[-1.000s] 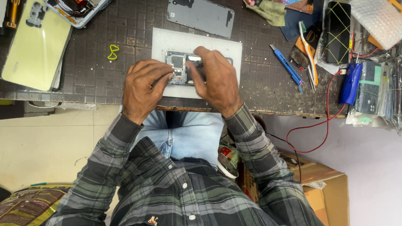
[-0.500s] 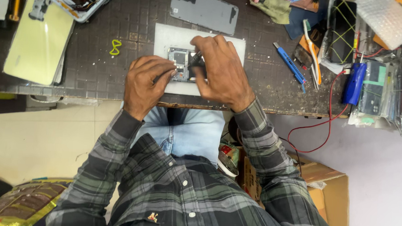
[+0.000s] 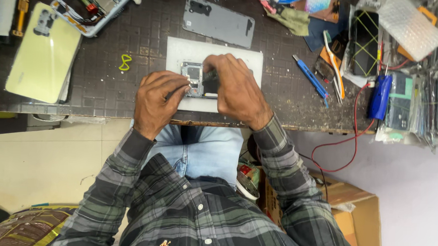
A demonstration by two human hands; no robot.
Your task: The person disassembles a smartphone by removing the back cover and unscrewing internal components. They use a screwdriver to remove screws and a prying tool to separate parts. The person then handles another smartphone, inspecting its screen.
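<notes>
An opened phone with its circuit board exposed (image 3: pixel 195 77) lies on a white mat (image 3: pixel 183 50) near the front edge of a dark workbench. My left hand (image 3: pixel 156 103) rests on the phone's left side and steadies it. My right hand (image 3: pixel 237 92) covers the phone's right half, fingers curled around a thin dark tool (image 3: pixel 210 76) whose tip touches the board. The phone's right half is hidden under my right hand.
A grey phone back cover (image 3: pixel 218 22) lies behind the mat, a pale yellow-green back cover (image 3: pixel 42 56) at the left, another opened phone (image 3: pixel 93 4) at the back left. A blue cutter (image 3: pixel 309 78), a black phone (image 3: pixel 365 43), red wires and packaged parts crowd the right. A cardboard box (image 3: pixel 352 217) stands on the floor.
Both hands stay on the phone. My right hand has shifted a little over the board with the tool. The camera view has drifted slightly.
</notes>
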